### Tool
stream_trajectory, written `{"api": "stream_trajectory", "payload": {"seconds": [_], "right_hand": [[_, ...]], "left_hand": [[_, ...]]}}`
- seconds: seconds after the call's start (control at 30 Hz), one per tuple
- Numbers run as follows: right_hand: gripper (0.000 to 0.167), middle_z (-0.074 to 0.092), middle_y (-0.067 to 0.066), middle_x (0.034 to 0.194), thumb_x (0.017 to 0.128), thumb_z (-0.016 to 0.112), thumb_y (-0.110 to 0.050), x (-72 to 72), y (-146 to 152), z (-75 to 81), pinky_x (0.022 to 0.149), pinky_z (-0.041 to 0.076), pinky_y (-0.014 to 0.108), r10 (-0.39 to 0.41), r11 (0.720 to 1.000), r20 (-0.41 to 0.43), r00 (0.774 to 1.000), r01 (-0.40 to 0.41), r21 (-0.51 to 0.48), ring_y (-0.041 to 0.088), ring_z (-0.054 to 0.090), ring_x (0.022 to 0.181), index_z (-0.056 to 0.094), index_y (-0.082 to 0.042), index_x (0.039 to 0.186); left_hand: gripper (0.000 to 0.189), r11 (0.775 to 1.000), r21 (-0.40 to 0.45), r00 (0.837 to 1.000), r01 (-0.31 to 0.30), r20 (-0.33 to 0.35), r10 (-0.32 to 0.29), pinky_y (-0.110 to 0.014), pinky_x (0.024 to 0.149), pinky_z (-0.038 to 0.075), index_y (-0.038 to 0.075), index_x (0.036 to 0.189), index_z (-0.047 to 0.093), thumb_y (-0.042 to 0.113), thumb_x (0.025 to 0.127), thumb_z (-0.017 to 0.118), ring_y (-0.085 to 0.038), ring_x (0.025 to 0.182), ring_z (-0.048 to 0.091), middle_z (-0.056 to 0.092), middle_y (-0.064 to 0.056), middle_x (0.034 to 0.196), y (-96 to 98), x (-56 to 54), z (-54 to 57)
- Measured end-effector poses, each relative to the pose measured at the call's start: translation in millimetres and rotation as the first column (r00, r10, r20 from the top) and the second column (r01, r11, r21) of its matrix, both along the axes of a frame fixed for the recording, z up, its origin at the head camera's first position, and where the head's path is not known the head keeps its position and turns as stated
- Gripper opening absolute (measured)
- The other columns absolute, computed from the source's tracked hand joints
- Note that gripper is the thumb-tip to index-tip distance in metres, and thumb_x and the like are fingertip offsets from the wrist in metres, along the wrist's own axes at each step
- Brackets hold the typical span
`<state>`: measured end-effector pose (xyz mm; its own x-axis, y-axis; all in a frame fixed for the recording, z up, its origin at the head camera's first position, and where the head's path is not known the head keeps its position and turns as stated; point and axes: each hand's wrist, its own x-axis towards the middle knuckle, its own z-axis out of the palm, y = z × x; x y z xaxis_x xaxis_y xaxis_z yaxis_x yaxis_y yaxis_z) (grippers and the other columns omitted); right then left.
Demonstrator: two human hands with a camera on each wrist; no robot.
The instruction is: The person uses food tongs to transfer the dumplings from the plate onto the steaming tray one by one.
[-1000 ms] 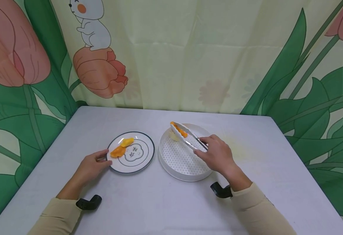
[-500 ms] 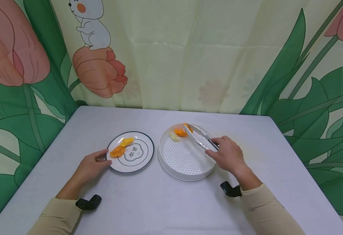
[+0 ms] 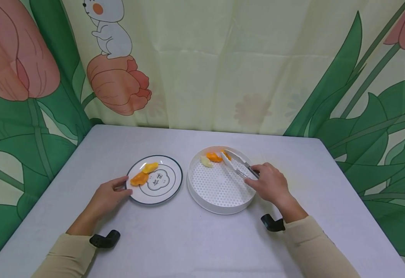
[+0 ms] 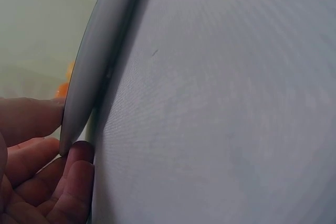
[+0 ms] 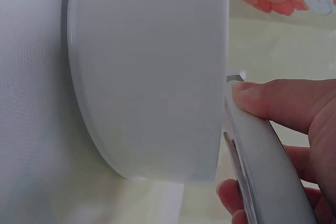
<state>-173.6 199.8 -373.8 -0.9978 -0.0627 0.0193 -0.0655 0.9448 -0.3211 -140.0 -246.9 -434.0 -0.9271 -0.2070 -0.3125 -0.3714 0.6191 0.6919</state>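
Note:
My left hand pinches the left rim of a white plate with a dark edge line, thumb on top and fingers underneath. An orange lumpy piece and a yellow one, dumpling-like in shape, touch each other on the plate. My right hand holds metal tongs over a round white steamer tray with a perforated base. At the tongs' tips is an orange piece; whether they grip it is unclear. Beside it in the tray lie another orange piece and a pale yellow one.
A white cloth covers the table. Behind it hangs a curtain printed with tulips, leaves and a small white animal. The tray's tall side wall stands close to my right hand.
The tongs have shifted right within the tray and dipped slightly, uncovering an orange piece and the pale yellow one at the back left. My left hand and the plate have kept their place.

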Motion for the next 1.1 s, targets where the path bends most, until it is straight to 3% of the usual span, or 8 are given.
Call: {"api": "stream_trajectory", "payload": {"seconds": [1.1], "right_hand": [[0.058,0.062,0.022,0.113,0.088,0.074,-0.034,1.4,1.6,6.1,0.067,0.051,0.041,0.001,1.0,0.001,1.0,-0.001,0.005,0.031,0.058,0.091,0.063,0.003,0.13]], "left_hand": [[0.07,1.0,-0.004,1.0,0.007,-0.019,-0.007,-0.055,0.104,0.044,0.003,0.154,0.036,0.026,0.096,0.067,-0.046,0.132,0.041,0.037,-0.028,0.152,1.0,1.3,2.0]]}}
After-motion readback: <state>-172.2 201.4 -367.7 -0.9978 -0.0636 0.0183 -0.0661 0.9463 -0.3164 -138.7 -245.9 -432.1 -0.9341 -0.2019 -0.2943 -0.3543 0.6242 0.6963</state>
